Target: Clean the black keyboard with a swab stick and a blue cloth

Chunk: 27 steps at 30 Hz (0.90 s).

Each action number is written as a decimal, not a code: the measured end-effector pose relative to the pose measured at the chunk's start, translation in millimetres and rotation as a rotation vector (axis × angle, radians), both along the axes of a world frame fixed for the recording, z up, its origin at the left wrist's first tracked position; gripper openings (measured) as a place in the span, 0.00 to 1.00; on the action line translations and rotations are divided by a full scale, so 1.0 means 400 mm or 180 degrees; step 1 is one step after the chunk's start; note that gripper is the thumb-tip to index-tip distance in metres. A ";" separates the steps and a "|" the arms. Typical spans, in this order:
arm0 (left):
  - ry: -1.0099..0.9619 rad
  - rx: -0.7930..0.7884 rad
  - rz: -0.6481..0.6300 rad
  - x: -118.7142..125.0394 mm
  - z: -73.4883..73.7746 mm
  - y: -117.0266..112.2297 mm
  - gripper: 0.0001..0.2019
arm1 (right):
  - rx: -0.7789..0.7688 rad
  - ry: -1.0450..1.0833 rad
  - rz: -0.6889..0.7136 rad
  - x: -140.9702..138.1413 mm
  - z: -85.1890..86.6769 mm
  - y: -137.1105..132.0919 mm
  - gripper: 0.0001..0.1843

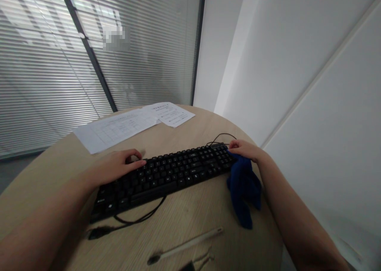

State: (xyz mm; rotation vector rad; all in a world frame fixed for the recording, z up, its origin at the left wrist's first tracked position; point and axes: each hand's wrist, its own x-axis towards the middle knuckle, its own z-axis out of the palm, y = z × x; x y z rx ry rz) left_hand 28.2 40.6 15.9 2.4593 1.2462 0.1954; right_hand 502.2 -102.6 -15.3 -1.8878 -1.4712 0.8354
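A black keyboard (166, 175) lies across a round wooden table (193, 215). My left hand (119, 165) rests on the keyboard's far left end, fingers curled over its back edge with the thumb lying on the keys. My right hand (245, 148) is at the keyboard's right end, closed on a dark blue cloth (244, 189) that hangs down onto the table beside my forearm. The keyboard's black cable (139, 219) loops toward me and ends in a plug at the left.
Two printed paper sheets (119, 128) lie at the table's far side. A white brush with a dark tip (184, 245) lies near the front edge. A window with blinds (74, 64) stands behind; a white wall (312, 84) runs close on the right.
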 end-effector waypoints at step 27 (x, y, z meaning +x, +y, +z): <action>-0.0039 -0.0234 -0.0225 -0.008 -0.014 0.008 0.22 | -0.0464 0.0424 0.0668 0.014 0.023 -0.009 0.17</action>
